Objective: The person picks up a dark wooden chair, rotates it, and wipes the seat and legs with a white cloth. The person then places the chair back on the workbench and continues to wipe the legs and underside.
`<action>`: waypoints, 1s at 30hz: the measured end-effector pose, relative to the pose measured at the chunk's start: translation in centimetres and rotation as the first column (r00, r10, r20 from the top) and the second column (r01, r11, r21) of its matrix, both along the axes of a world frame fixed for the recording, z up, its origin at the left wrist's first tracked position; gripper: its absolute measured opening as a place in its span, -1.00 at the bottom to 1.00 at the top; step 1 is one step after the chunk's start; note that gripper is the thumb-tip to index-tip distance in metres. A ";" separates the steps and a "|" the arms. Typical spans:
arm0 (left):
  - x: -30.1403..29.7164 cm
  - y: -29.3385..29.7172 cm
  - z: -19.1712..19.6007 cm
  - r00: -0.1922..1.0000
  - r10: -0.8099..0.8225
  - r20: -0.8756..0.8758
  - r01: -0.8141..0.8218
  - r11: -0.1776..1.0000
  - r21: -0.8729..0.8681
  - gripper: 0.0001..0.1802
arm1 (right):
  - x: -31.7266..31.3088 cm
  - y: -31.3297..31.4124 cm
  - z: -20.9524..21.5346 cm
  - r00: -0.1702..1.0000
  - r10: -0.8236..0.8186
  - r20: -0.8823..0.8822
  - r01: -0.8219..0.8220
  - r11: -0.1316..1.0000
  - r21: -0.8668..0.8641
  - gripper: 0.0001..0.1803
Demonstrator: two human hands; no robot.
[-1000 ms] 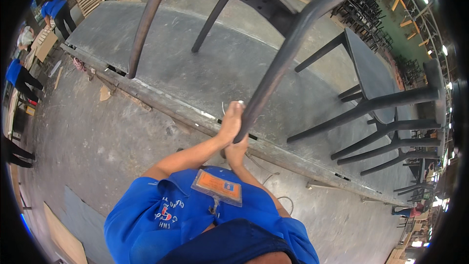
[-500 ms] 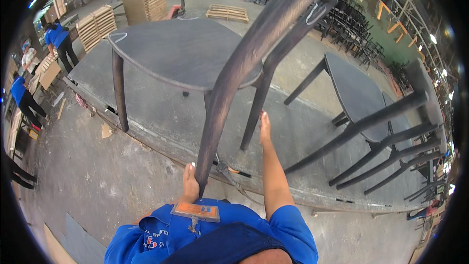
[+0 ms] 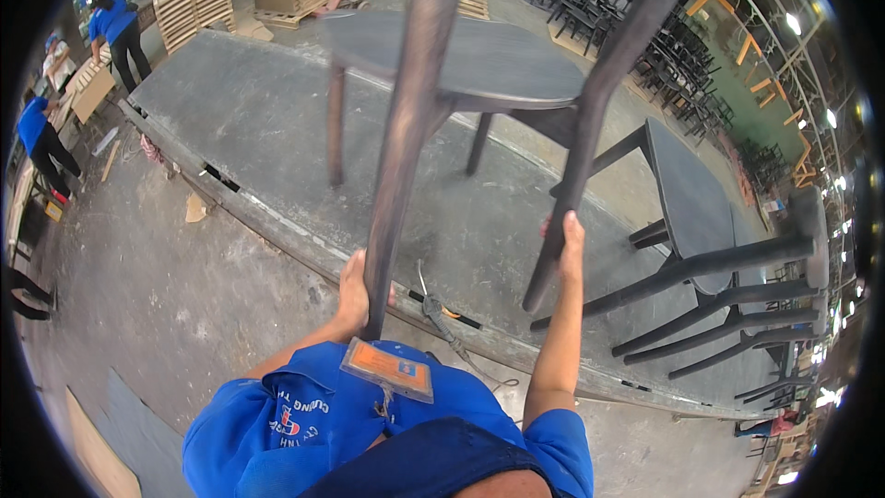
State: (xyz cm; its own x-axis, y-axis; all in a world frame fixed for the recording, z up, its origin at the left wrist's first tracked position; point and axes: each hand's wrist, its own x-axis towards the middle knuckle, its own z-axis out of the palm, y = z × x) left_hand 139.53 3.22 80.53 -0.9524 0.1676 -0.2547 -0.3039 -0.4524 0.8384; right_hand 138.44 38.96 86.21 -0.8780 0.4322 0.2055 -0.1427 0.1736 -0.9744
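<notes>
A dark wooden chair [image 3: 502,63] is in front of me, its rounded seat pointing away and its two near legs rising toward the top of the view. My left hand [image 3: 352,293] is wrapped around the lower part of the left near leg. On the right near leg, my right hand [image 3: 570,244] grips a little above the tip. The chair is over a long grey table [image 3: 267,120]; whether its far legs touch the surface I cannot tell. Close to my hands, a grey hand tool [image 3: 439,315] with a cord lies at the table's near edge.
More dark chairs [image 3: 687,194] stand in a row along the table's right part. At far left, people in blue shirts [image 3: 114,23] work by a bench. Stacked wooden panels [image 3: 192,5] rise beyond the table, and many dark chairs [image 3: 664,69] crowd the far right floor.
The chair has turned and shifted right, its seat moving from the left toward the middle. My right hand has closed around the right leg, and both hands appear farther from my body.
</notes>
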 end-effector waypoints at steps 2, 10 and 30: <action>-2.2 -1.3 1.8 0.999 -0.020 0.041 0.020 1.000 0.006 -0.53 | 2.1 -1.4 2.2 0.996 -0.085 0.014 0.085 0.996 -0.014 -0.37; -11.9 -3.7 9.9 0.749 0.216 -0.626 -0.389 0.908 -0.153 -0.58 | 3.1 -6.8 8.8 0.978 -0.207 -0.006 0.206 0.969 0.137 -0.50; -14.2 0.0 13.7 0.285 -0.451 -0.846 -0.856 0.277 -0.436 -0.81 | -1.6 -6.0 11.3 0.955 -0.295 -0.018 0.287 0.914 0.286 -0.46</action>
State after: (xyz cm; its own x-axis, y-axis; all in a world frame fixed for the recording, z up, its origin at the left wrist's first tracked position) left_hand 125.37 3.22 94.22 -0.5248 0.2597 0.8106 0.6620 0.7231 0.1969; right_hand 136.82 32.98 97.53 -0.7288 0.5966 0.3361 -0.0203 0.4718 -0.8814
